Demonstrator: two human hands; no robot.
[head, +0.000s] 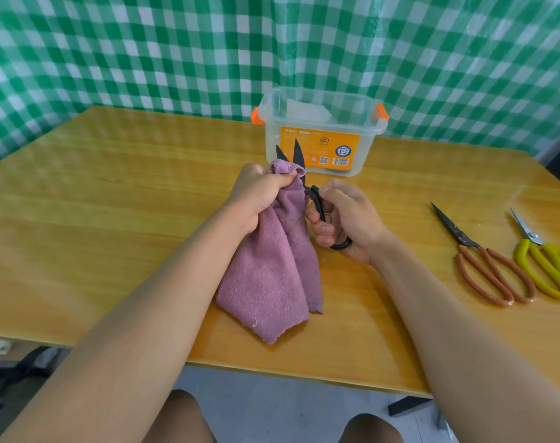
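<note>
A pair of black scissors (318, 206) is held up above the wooden table (112, 203), just in front of a clear plastic box (364, 155). The handles are gripped by the right hand (345, 219). Its fingers are curled tight round the black loops, so the scissors cannot wobble. The two blades are pointed up and away from the body, which looks like the safe way. They are spread a little apart.

The top of a purple cloth (272, 273) is bunched up and squeezed by the left hand (259, 190), with fingers and thumb closed round it. The cloth is pressed against the lower part of the blades, near the joint. Only the sharp tips are left poking out above it. The rest of the cloth is let hang down, and its bottom edge is rested on the table. It seems the blades are being wiped clean, with the thick cloth put between the skin and the sharp edges.

Two more pairs are laid flat on the table, well off to the right: orange-handled scissors (483, 260) and, just beside them, yellow-handled scissors (540, 260). Their blades are shut and pointed away. They may be meant for wiping too, but that cannot be told for sure.
</note>
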